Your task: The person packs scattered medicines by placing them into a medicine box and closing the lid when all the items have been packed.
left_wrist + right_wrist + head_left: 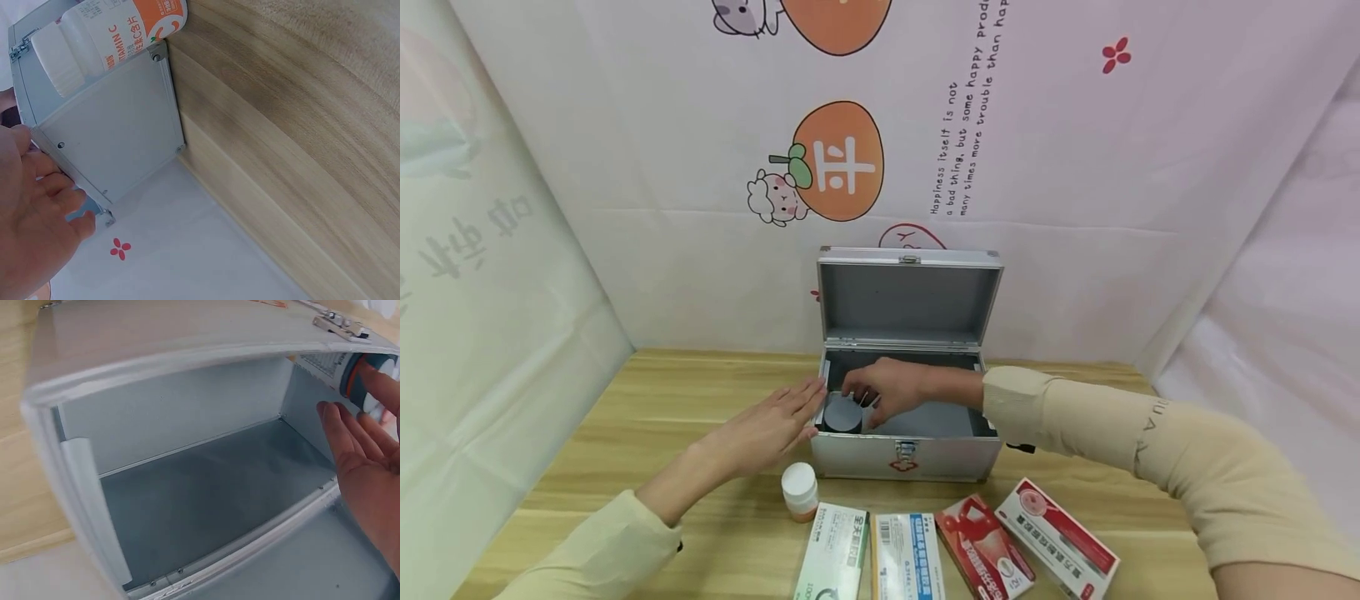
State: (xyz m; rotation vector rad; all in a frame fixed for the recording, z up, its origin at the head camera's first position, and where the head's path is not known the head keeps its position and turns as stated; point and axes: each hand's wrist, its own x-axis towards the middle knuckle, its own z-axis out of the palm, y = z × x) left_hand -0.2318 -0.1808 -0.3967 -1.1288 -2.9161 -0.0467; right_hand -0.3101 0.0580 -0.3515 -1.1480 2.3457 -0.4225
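A silver metal case (947,460) with a red cross emblem stands with its lid raised. My right hand (891,387) reaches inside, toward the front left corner. There stands a bottle with a dark lid (842,414), which has an orange ring and a white printed label in the right wrist view. My thumb overlaps the lid there, and the other fingers (340,428) extend beside it without wrapping round it. My left hand (767,429) rests its fairly straight fingers at the case's left rim. A white-capped vitamin C bottle (119,37) stands outside, near the case's front left corner.
Along the table's front lie a green-and-white box (835,550), a blue-and-white box (906,558), a red box (985,550) and a red-and-white box (1060,537). A printed cloth (1037,292) hangs behind the case. The wooden table (715,379) extends left of it.
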